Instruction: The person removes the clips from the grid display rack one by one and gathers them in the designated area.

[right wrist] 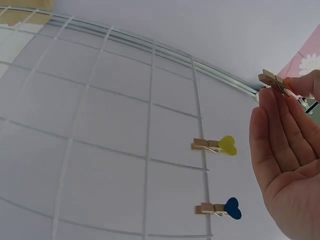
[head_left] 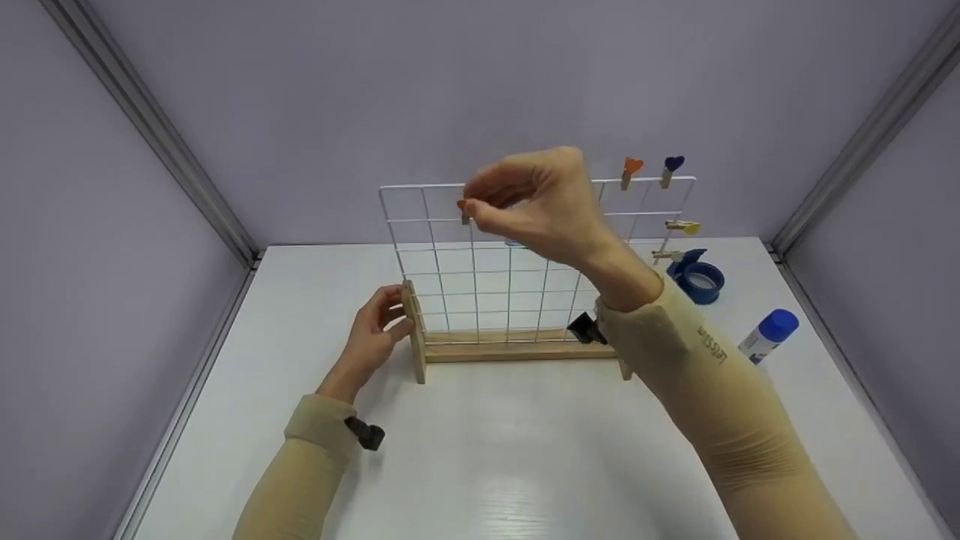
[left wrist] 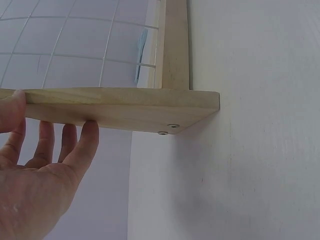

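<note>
My right hand (head_left: 551,202) pinches a wooden clothespin (right wrist: 272,81) with a bit of orange showing by the thumb. In the right wrist view it is off the wire, past the rim of the white wire grid (head_left: 510,270). A yellow-heart clothespin (right wrist: 215,145) and a blue-heart clothespin (right wrist: 220,207) are clipped along that rim. Low at the grid's left end, my left hand (head_left: 375,330) holds the wooden side piece (left wrist: 120,102) of the stand. Its thumb lies on the edge and its fingertips press the outer face.
Orange (head_left: 632,169) and dark blue (head_left: 672,169) heart clothespins sit on the grid's top right. Yellow (head_left: 681,226) and pale (head_left: 667,255) ones hang on its right side. Beyond them are a round blue object (head_left: 701,283) and a blue-capped glue stick (head_left: 769,334). Walls enclose the white table (head_left: 487,450).
</note>
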{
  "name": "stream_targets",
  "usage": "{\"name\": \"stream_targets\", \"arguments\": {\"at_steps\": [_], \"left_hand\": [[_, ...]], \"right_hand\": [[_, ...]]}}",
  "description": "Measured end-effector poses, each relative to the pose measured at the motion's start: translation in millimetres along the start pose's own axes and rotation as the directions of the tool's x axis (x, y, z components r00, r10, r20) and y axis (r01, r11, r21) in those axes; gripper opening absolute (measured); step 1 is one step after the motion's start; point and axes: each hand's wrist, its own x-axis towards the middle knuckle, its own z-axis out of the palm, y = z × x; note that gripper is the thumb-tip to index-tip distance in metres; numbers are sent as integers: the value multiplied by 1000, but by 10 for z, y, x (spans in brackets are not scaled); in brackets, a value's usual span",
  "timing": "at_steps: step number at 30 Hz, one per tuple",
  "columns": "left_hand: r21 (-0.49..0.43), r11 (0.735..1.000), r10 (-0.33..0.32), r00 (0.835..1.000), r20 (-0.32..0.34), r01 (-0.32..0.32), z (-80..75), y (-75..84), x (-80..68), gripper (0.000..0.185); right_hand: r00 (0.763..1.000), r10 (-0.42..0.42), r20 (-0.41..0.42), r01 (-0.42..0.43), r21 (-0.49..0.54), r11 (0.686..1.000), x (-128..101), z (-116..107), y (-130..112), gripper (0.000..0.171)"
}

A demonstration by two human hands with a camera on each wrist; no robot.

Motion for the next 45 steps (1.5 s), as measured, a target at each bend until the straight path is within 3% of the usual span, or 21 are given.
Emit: {"name": "stream_targets", "arguments": {"at_steps": [7,16,19,23,28,38,45], "left_hand": [[1,1000,5,1000,-3,-5,11,1,8,54],[-7,1000,1,1000,3,-1,18,13,16,54],[-10,1000,-2,1000,3,2,22,19,11,55],[-6,1000,1,1000,3,-1,23,21,5,55],[2,1000,15,1000,2,-15,19,17,4,54],[2,1000,14,1000,2,-14,12,13,7,53],[5,1000,15,1000,1,-15,15,13,6,53]], "right_hand": [[999,47,25,-48,37,998,-376,189,207,10],[973,218,74,-227,154,962,-836,599,670,7],[942,313,120,-330,162,930,-1005,768,901,6],[883,436,175,-458,112,882,-1221,981,1172,5],[822,531,206,-551,53,833,-1444,1207,1401,6],[734,632,250,-654,9,756,-1728,1468,1605,7],[636,737,228,-749,-47,661,-1813,1514,1639,11]]}}
